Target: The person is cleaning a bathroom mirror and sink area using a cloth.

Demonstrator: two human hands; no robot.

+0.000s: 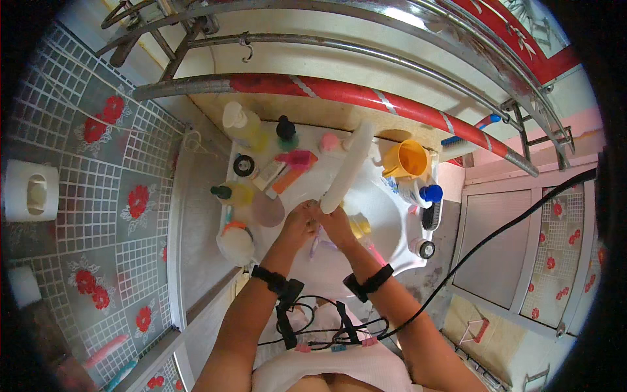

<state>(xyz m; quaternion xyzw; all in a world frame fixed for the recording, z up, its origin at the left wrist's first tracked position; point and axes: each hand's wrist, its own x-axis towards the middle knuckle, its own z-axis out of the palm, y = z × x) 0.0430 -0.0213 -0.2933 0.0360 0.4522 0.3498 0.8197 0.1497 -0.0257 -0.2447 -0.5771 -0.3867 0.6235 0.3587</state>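
My left hand (300, 221) and my right hand (335, 224) meet over a white washbasin (338, 147), their fingers bent close together. They are just below the tip of a long white faucet spout (349, 164). What the fingers hold, if anything, is hidden or too small to make out. Thin purple items (323, 244) show below the hands. A yellow object (361, 228) and a pink strip (376, 255) lie beyond my right wrist. Left of the hands, a pinkish round thing (268, 209) sits on the basin's ledge, near an orange and pink packet (295, 171).
Pump bottles (243, 125), a dark-capped bottle (286, 130) and a jar (244, 165) crowd the left ledge. An orange mug (406, 159), a blue-capped bottle (430, 193) and a brush (431, 216) stand right. A red-wrapped rail (313, 88) crosses above. A black cable (470, 255) runs from my waist.
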